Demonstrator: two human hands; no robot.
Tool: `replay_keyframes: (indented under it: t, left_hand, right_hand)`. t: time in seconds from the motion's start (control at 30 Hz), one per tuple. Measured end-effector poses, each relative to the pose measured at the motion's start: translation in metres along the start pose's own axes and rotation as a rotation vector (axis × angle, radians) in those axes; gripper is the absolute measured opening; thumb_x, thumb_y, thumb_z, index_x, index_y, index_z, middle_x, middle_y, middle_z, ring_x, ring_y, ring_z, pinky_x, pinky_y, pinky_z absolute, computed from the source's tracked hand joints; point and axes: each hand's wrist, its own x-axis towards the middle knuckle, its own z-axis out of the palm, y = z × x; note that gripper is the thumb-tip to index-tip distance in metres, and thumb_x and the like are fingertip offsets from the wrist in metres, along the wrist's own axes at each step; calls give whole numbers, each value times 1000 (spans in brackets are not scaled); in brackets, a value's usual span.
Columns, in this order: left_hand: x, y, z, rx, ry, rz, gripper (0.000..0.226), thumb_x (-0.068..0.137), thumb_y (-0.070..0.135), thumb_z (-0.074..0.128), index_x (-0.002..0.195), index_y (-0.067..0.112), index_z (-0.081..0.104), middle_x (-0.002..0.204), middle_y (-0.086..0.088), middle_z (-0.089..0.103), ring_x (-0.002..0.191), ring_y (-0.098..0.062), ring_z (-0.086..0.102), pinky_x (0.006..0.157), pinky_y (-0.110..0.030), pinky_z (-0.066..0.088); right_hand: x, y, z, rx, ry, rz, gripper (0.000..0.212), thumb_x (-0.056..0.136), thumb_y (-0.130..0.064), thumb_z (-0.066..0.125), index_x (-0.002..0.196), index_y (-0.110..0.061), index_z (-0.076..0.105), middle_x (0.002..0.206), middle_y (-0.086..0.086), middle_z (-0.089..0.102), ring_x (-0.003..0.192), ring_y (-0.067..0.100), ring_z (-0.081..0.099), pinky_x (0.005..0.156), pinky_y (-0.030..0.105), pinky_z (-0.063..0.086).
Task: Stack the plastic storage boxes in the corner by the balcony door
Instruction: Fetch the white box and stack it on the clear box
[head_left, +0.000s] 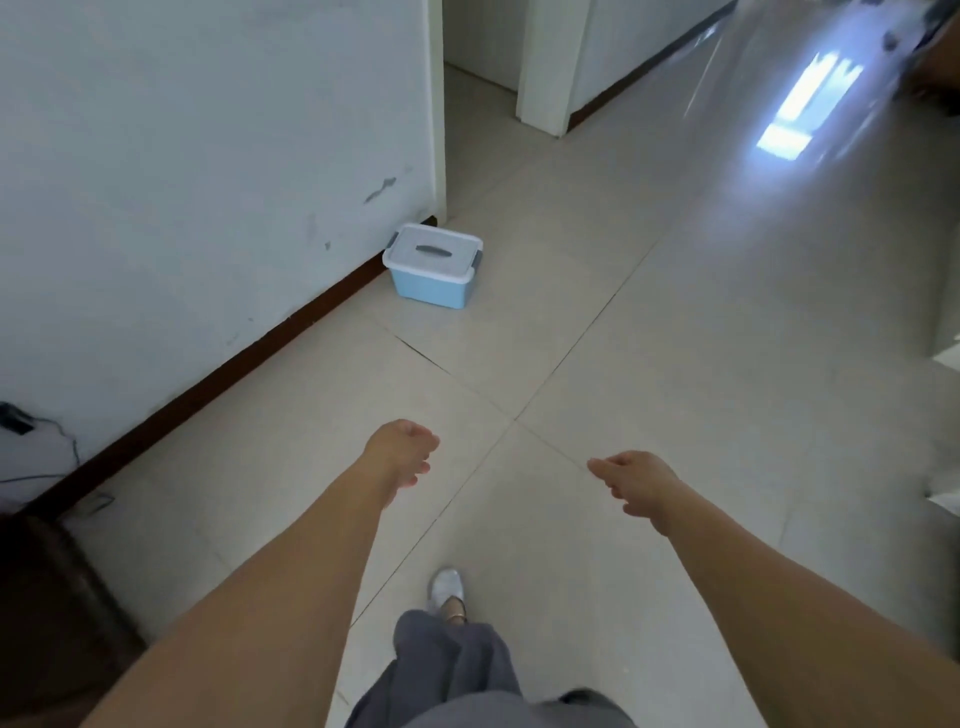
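A small light-blue plastic storage box (432, 267) with a white lid and grey handle sits on the tiled floor against the white wall, beside the wall's corner. Both my arms reach forward over the floor, well short of the box. My left hand (402, 453) holds nothing, its fingers loosely curled and apart. My right hand (636, 480) is also empty, with fingers pointing left and slightly spread. Only this one box is in view.
The white wall (208, 182) with a dark skirting board runs along the left. A doorway opening (478, 78) lies beyond the corner. Cables and a plug (21, 421) hang at the lower left. My foot in a white shoe (445, 587) steps forward on the tiles.
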Motion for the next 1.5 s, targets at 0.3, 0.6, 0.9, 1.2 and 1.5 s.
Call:
replay_keyframes:
  t: [0.3,0.6,0.9,1.2,1.5]
  left_hand:
    - [145,144,-25,48,16,-4,11,92,13,51,102,10,54,98,-10,53,77,-19,52,59,-22,39]
    - [292,252,-47,-11,159,-119,18,93,17,51,107,8,56,100,-11,57,86,-21,55,79,-33,46]
    - [434,366,-72,-190,199,-138,15,92,19,53,104,10,56,81,-4,56,72,-16,56,68,-28,47]
    - [632,431,-122,-27,82,-264,6,93,18,51,89,14,55,84,-5,57,73,-15,55,71,-29,47]
    - [857,450,-140,70,73,-309,10,92,14,51,99,11,57,77,-3,57,65,-12,55,62,-24,46]
  right_hand:
    - [146,-142,-22,35,-29,-12,48,88,-39,59,121,-5,61,106,8,58,105,26,56,99,44,47]
    - [318,-285,-53,8,-165,-42,33,89,-38,58,95,-5,62,80,7,52,80,23,48,75,33,41]
    - [454,-434,-96,-52,-160,-70,29,88,-31,59,94,-4,65,85,13,53,80,24,49,75,34,40]
    - [597,-524,-51,-9,-123,101,19,88,-29,58,83,-11,62,84,9,55,83,23,50,85,38,45]
    - [764,-552,27,-31,-158,250,38,89,-24,56,105,10,63,97,31,63,78,21,50,74,33,44]
